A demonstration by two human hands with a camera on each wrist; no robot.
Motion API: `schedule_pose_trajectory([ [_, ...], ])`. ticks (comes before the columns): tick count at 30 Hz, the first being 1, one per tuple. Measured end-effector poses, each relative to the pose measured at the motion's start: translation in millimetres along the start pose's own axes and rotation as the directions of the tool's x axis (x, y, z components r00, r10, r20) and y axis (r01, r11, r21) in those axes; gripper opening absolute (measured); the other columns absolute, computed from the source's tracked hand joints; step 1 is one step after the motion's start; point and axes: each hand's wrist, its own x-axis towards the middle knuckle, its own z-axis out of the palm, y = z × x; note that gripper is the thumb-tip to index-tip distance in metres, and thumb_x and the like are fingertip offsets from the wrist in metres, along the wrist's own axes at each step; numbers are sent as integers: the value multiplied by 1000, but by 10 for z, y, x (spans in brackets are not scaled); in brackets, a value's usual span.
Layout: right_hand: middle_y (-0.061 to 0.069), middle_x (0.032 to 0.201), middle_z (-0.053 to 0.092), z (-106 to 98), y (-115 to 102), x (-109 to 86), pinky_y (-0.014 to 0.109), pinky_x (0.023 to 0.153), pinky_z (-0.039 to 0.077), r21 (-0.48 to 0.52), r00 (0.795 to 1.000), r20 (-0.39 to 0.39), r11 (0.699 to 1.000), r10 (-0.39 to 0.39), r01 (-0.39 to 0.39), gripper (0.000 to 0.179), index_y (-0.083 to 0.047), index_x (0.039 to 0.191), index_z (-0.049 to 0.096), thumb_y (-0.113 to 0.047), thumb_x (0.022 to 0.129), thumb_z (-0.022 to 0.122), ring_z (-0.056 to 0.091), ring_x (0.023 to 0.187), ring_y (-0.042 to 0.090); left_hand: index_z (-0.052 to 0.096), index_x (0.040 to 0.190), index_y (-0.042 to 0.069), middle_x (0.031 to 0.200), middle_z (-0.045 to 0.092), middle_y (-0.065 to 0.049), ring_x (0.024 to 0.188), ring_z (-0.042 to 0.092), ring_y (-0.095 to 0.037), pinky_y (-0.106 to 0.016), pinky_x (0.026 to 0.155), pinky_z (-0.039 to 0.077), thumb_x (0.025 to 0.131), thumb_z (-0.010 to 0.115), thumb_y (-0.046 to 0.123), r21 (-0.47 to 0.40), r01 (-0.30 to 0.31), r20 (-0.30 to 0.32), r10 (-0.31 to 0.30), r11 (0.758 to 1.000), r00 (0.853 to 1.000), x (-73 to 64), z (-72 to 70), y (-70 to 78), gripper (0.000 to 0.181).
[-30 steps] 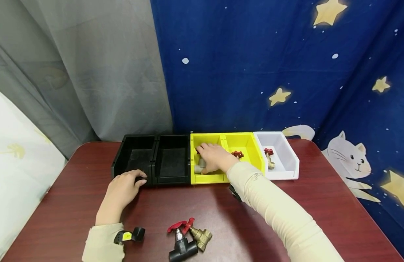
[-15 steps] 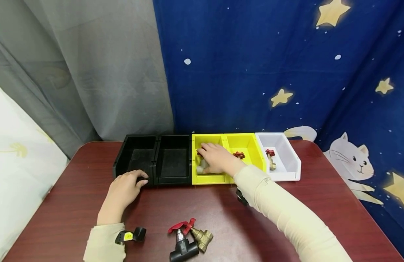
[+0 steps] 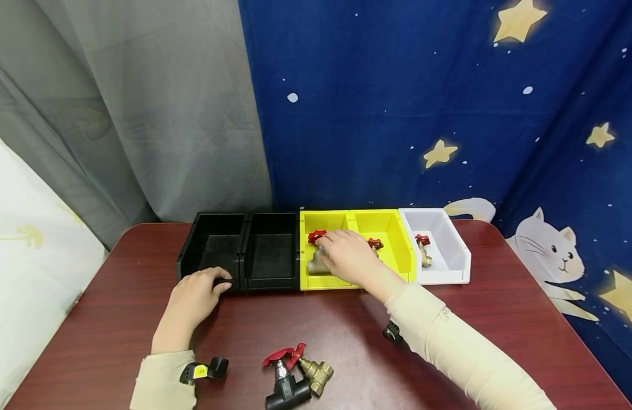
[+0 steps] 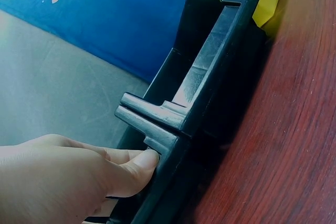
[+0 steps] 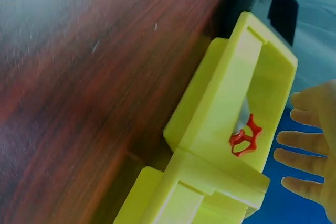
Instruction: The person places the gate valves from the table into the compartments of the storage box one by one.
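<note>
My left hand (image 3: 195, 299) pinches the front rim of the leftmost black bin (image 4: 157, 140), with the thumb outside and fingers reaching inside. In the head view, my right hand (image 3: 349, 256) is over the divider between the left yellow bin (image 3: 326, 281) and the right yellow bin (image 3: 392, 228). The right wrist view shows its fingers (image 5: 302, 142) spread and holding nothing. Inside the left yellow bin lies a grey valve (image 3: 318, 266) with a red handwheel (image 5: 247, 137). Partly hidden by my hand, another red-handled valve (image 3: 375, 244) lies in the right yellow bin.
A second black bin (image 3: 270, 256) stands between the left one and the yellow bins. The white bin (image 3: 441, 277) at the right end contains a small brass valve (image 3: 425, 255). Nearer me on the table lie a black-bodied valve (image 3: 286, 392) and a brass valve (image 3: 317, 376), both red-handled.
My right hand has let go of the grey valve in the left yellow bin and moved right, uncovering its red handwheel. My left hand keeps its hold on the black bin.
</note>
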Motion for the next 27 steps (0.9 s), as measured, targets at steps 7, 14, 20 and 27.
schedule_pose_trajectory([
  [7,3,110,70,-85,-43,-159,38,92,52,45,997,-75,999,17,-13,26,-11,114,70,-25,92,71,64,101,23,71,106,10,110,69,-15,99,63,-43,-61,85,48,93,70,16,2,0,-1,0,1000,1000,-1,2,-10,15],
  [14,2,111,69,-145,-29,-363,38,93,50,60,989,-145,997,-41,50,28,-12,117,70,-22,90,72,62,105,22,71,106,10,109,70,-15,99,63,-42,-61,85,48,92,71,15,-2,1,-5,-1,1000,1000,-13,1,-2,14],
  [20,4,110,70,-225,60,-536,42,94,50,77,981,-190,995,-48,63,28,-10,115,70,-21,89,74,63,105,25,71,105,10,109,70,-15,101,63,-43,-62,88,46,92,71,15,-6,-2,-5,1,1000,1000,-8,-6,9,14],
  [27,6,110,71,-326,190,-760,44,96,49,113,981,-195,994,17,5,29,-8,115,70,-20,89,73,64,104,27,71,106,10,110,70,-15,102,62,-43,-62,89,46,93,70,15,-7,0,-1,0,1000,1000,0,-10,7,14],
])
